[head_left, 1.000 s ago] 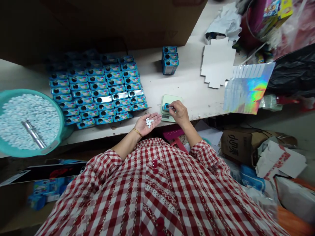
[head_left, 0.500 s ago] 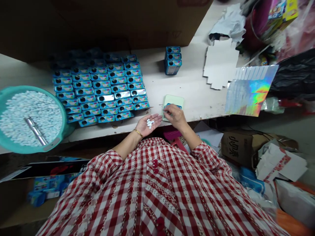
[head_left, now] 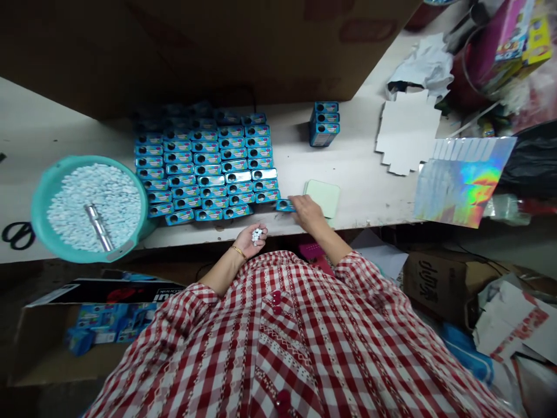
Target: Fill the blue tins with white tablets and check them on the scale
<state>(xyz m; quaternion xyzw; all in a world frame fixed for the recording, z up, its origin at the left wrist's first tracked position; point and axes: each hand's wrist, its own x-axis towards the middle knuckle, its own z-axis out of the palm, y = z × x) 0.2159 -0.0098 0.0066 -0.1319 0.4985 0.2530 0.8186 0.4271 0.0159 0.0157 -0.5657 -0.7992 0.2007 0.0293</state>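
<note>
My left hand (head_left: 251, 240), palm up with its fingers curled, cups several small white pieces (head_left: 257, 234) near the table's front edge. My right hand (head_left: 307, 212) grips a small blue tin (head_left: 284, 205) by its right end, just off the front right corner of the packed rows of blue tins (head_left: 212, 169). Behind and to the right of that hand lies a pale green flat scale-like pad (head_left: 324, 197) with nothing on it. Three more blue tins (head_left: 324, 132) stand together farther back.
A teal basin (head_left: 40, 216) of white pieces with a metal scoop (head_left: 98, 227) stands left, beside black scissors (head_left: 18, 235). A large cardboard box (head_left: 243, 46) fills the back. White cut card (head_left: 404, 132) and a shiny sheet (head_left: 463, 183) lie right.
My right hand has moved the tin off the green pad, leftward to the rows. My left hand has curled around the white pieces. The view has shifted left.
</note>
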